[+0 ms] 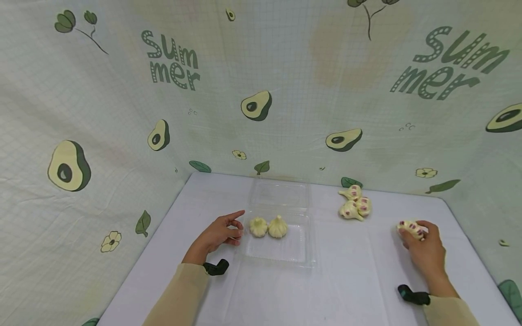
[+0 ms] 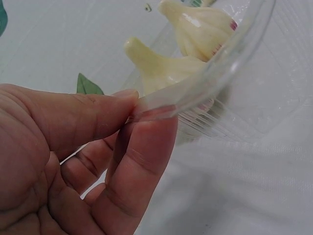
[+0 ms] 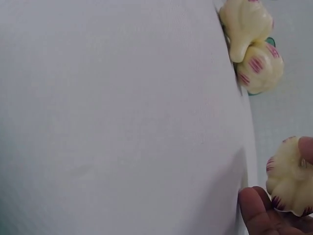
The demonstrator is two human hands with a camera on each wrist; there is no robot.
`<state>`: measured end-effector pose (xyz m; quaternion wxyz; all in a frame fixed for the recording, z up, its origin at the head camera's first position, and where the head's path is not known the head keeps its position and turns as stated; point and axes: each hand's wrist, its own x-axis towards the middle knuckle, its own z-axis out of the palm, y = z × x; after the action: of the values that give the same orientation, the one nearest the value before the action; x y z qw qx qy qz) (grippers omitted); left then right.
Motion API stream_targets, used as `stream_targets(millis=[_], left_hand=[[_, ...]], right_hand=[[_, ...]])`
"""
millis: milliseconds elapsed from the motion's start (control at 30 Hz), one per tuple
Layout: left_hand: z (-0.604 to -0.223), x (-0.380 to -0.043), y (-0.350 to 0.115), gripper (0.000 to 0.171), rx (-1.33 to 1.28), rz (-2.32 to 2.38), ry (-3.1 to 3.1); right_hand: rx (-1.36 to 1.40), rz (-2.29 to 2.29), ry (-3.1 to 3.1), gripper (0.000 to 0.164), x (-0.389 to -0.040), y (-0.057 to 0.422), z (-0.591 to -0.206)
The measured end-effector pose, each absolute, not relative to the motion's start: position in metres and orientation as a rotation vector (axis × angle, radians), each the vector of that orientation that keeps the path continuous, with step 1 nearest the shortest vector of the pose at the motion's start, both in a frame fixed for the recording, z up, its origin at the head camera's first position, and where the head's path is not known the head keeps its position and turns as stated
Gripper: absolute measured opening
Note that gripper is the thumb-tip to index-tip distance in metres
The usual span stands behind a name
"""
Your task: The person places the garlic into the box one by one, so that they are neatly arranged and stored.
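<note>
A clear plastic clamshell box (image 1: 275, 253) sits mid-table, its lid (image 1: 279, 194) folded back behind it. Inside, along the left part, two pale garlic bulbs (image 1: 258, 227) stand side by side with stems up. My left hand (image 1: 220, 233) is at the box's left side; the left wrist view has its thumb and a finger pinching the rim (image 2: 195, 93). Far to the right, my right hand (image 1: 428, 249) holds another garlic bulb (image 1: 412, 229), cream with purple streaks, between thumb and fingers. That bulb (image 3: 288, 176) is partly cut off in the right wrist view.
Three more purple-streaked garlic bulbs (image 1: 350, 209) lie clustered near the back edge, right of the box. White cloth (image 1: 346, 285) covers the table. A printed fabric (image 1: 293, 122) with avocados hangs behind and at both sides.
</note>
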<state>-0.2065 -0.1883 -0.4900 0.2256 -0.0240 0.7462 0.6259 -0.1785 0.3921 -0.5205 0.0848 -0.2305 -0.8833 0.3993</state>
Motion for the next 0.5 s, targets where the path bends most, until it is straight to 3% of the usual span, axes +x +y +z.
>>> stream_targets(millis=[267,500], left_hand=[[-0.490,-0.207,-0.188,0.078,-0.067,1.725,2.052],[-0.490,-0.206,-0.189,0.078,-0.068,1.729,2.051]], right_hand=[[-0.532,1.221,-2.651,0.068,-0.179,0.387,-0.522],[-0.563,1.459,-2.499,0.063,-0.179,0.376,-0.521]])
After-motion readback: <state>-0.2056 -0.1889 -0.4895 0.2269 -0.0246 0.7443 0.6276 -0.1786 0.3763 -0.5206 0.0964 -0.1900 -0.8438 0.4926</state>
